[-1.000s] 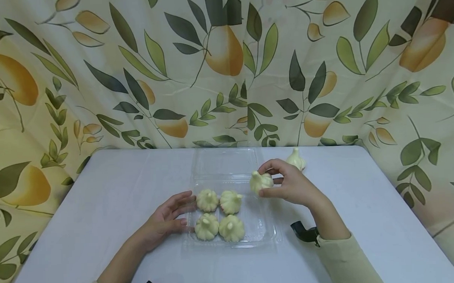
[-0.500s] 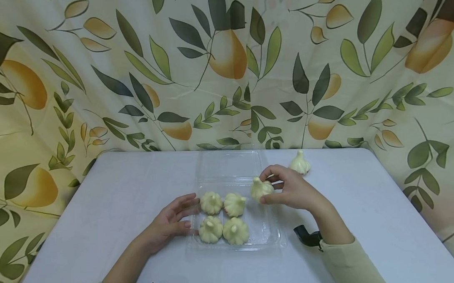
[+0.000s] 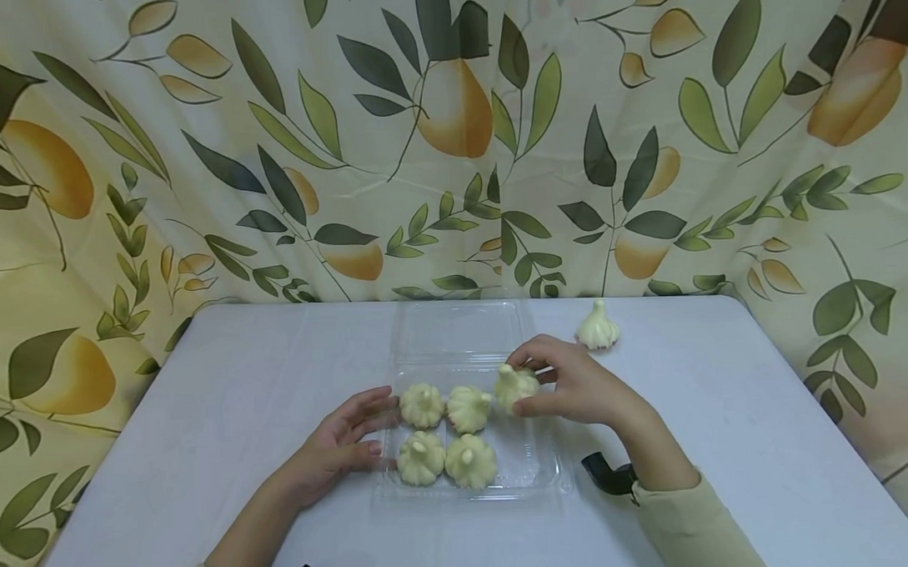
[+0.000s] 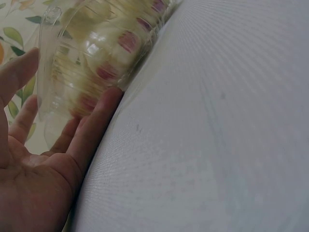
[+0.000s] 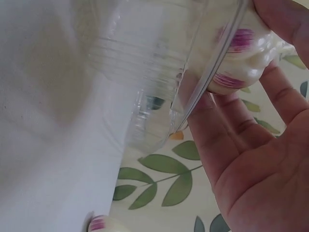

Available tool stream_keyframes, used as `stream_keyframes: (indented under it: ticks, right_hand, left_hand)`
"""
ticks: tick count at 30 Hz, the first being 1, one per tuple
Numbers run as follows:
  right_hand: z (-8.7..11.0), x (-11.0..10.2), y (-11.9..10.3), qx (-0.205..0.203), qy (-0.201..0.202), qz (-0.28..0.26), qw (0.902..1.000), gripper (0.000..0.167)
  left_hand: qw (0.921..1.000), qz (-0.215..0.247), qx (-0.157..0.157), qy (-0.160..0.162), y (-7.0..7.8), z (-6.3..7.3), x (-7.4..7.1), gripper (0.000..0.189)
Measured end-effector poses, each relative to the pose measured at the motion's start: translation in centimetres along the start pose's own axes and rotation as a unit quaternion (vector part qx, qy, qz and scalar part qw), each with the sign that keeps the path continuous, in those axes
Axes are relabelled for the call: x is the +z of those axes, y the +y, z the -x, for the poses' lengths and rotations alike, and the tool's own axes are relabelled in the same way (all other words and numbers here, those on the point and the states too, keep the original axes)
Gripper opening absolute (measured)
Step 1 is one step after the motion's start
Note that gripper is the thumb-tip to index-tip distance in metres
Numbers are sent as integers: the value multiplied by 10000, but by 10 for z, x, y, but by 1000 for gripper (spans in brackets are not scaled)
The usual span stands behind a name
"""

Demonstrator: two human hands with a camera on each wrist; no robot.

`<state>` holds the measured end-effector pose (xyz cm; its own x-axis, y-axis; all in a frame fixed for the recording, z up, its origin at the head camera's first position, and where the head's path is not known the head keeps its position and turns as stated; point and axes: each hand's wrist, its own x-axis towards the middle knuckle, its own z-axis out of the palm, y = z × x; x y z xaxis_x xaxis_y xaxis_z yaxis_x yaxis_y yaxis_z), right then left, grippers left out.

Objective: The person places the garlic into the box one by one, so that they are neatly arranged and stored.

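A clear plastic clamshell box [image 3: 516, 465] lies on the table with its lid [image 3: 459, 329] folded back. Several garlic bulbs [image 3: 470, 462] sit in its left and middle parts, stems up. My right hand [image 3: 578, 383] pinches another garlic bulb [image 3: 516, 387] between thumb and fingers, at the box's back right corner. In the right wrist view, that bulb's purple-streaked base [image 5: 236, 41] is partly behind the box wall. My left hand [image 3: 347, 437] rests against the box's left side with fingers extended. The left wrist view has its fingertips [image 4: 112, 96] touching the plastic wall.
One more garlic bulb [image 3: 597, 326] stands on the table at the back, to the right of the lid. A white cloth [image 3: 276, 356] covers the table. Behind it hangs a curtain [image 3: 307, 155] printed with leaves and fruit.
My right hand has brought its garlic bulb slightly left and down into the box's back right corner. The left hand stays at the box's side. The head view has shifted slightly.
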<state>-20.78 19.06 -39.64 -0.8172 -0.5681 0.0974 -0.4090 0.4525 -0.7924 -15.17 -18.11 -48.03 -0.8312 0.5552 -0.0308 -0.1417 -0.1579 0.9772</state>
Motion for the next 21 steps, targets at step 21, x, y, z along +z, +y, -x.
stream_keyframes:
  ticks: [21]
  right_hand:
    - [-4,13,-2,-175,-166,915,9955,24]
  left_hand:
    - [9999,35,107,-90,0,1,0,72]
